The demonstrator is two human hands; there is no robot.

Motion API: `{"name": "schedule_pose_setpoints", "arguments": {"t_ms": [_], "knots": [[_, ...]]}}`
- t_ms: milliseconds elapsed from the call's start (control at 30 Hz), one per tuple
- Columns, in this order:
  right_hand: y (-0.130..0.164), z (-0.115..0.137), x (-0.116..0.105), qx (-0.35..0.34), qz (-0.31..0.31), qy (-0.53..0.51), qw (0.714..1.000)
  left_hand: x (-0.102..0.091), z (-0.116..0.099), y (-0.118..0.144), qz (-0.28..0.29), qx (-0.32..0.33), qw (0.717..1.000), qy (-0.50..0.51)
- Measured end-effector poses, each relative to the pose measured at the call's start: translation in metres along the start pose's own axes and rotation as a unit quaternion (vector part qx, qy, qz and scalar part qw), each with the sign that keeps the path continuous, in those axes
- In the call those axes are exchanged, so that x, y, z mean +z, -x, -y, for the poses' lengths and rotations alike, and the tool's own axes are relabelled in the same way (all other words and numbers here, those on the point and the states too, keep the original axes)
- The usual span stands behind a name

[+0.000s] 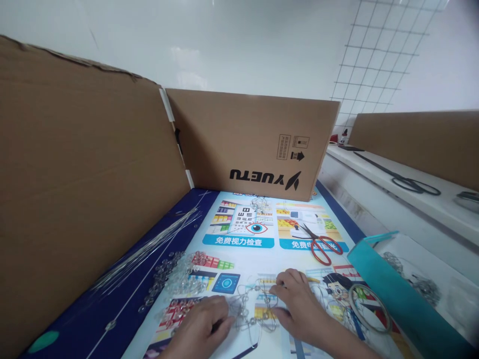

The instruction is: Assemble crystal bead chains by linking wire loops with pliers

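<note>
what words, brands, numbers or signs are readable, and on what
"YUETU", upside down: cardboard
Arrow; tiny print unreadable: cardboard
"免费视力检查": printed sheet
"免费…", rest unclear behind scissors: same sheet
"E" shapes: eye chart on sheet
Sheet's top lettering: unreadable

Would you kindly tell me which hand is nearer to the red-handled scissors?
Right. The right hand is just below the scissors in the picture; the left hand is farther away, lower and to the left.

Wires [151, 249] run along the surface's [258, 257] left edge, beads [179, 274] just right of them; beaded wirework [267, 300] sits between left hand [204, 319] and right hand [299, 304], scissors [313, 238] beyond, box [396, 284] by the right edge.
</note>
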State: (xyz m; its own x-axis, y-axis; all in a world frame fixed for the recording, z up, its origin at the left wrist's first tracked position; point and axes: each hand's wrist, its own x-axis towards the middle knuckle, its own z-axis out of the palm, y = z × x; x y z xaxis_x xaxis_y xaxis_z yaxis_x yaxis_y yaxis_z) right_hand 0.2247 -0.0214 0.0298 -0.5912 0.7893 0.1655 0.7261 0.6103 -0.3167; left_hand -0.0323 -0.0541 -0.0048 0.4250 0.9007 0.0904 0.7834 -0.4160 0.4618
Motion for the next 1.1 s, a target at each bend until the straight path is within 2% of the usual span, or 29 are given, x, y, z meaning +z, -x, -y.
{"name": "schedule_pose_setpoints", "arguments": {"t_ms": [200,300,433,533,600,833,1100], "knots": [[-0.002,0.001,-0.002,0.009,-0.006,0.013,1.0,0.0,0.001,0.0,0.001,-0.006,1.0,0.013],[0.005,0.0,-0.003,0.011,-0.038,0.019,0.999,-0.001,0.001,0.0,0.0,-0.012,1.0,0.024],[0.022,-0.007,0.006,-0.052,-0.072,0.017,0.996,0.0,0.003,0.001,-0.004,-0.017,0.999,0.042],[0.03,-0.009,0.02,-0.13,-0.046,0.036,0.99,0.001,0.005,0.001,-0.009,-0.019,0.999,0.046],[0.031,-0.008,0.027,-0.155,-0.022,0.057,0.986,0.0,0.006,0.001,-0.008,-0.02,0.999,0.046],[0.027,-0.001,0.023,-0.137,0.054,0.087,0.985,0.0,0.007,0.001,-0.009,-0.018,0.998,0.059],[0.027,-0.003,0.021,-0.136,0.085,0.067,0.985,0.001,0.007,0.002,-0.016,-0.017,0.998,0.062]]}}
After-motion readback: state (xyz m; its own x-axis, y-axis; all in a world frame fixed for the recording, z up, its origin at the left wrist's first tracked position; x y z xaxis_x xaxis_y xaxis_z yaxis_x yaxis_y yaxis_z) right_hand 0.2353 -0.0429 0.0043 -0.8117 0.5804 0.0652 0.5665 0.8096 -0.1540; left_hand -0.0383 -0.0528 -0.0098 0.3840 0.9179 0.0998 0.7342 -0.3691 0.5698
